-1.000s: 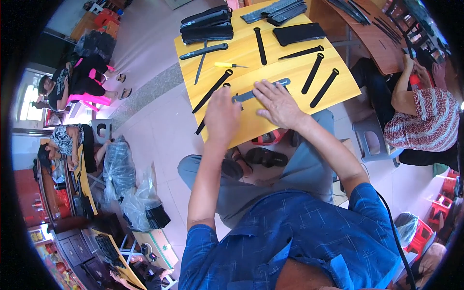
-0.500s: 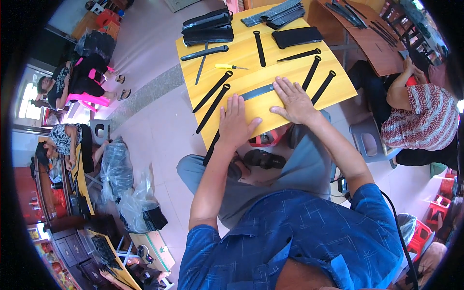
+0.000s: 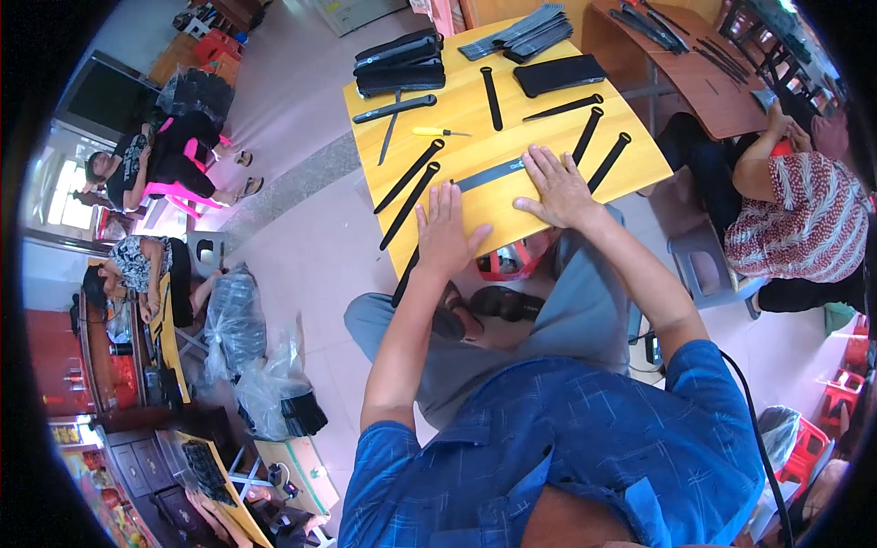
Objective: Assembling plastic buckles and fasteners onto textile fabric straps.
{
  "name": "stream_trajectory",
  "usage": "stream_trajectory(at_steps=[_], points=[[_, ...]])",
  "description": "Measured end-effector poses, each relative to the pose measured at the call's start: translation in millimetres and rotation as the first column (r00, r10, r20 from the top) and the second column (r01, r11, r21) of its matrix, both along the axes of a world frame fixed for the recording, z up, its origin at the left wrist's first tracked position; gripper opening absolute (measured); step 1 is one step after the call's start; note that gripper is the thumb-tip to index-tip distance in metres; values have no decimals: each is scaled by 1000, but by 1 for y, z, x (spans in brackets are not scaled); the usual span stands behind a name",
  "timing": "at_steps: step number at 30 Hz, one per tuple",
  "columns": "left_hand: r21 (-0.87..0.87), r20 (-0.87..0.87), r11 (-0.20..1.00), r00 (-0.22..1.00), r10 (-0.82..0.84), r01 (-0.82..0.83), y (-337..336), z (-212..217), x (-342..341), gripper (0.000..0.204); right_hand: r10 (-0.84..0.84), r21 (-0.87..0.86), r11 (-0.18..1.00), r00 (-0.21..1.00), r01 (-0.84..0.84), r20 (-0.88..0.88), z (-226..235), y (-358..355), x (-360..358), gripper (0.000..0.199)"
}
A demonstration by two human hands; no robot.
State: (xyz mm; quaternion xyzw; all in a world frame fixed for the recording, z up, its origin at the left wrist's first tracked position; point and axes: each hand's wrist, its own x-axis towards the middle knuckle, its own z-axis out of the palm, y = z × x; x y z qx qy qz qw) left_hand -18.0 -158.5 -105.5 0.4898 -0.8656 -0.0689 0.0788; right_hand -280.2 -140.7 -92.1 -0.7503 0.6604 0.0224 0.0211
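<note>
A flat dark grey strap (image 3: 490, 175) lies near the front of the yellow table (image 3: 448, 102), a small light mark at its right end. My left hand (image 3: 446, 228) rests palm down, fingers stretched, its fingertips at the strap's left end. My right hand (image 3: 559, 194) lies flat with fingers spread, its fingertips over the right end. Neither hand grips anything. Black straps with a loop at one end lie to both sides, such as one strap (image 3: 408, 206) by my left hand and another strap (image 3: 609, 163) by my right. One loop-ended strap is partly hidden under my left forearm.
Beyond the strap lies a yellow-handled screwdriver (image 3: 440, 132). Stacked black straps (image 3: 399, 73), a black pouch-like bundle (image 3: 560, 75) and a pile of grey strips (image 3: 523, 35) stand at the far edge. A co-worker (image 3: 793, 215) sits at a brown table (image 3: 681, 68) on the right.
The view has shifted slightly, so the table sits a little differently in the picture. Both hands stay flat at the ends of the grey strap.
</note>
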Motion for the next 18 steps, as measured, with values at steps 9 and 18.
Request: stream_trajectory(at_steps=[9,18], points=[[-87,-208,979,965,161,-183,26,17,58,72,-34,-54,998,999,36,22,-10,2,-1,98],[-114,-149,974,972,179,-197,79,21,79,58,-23,-309,948,987,71,158,-9,18,8,82]])
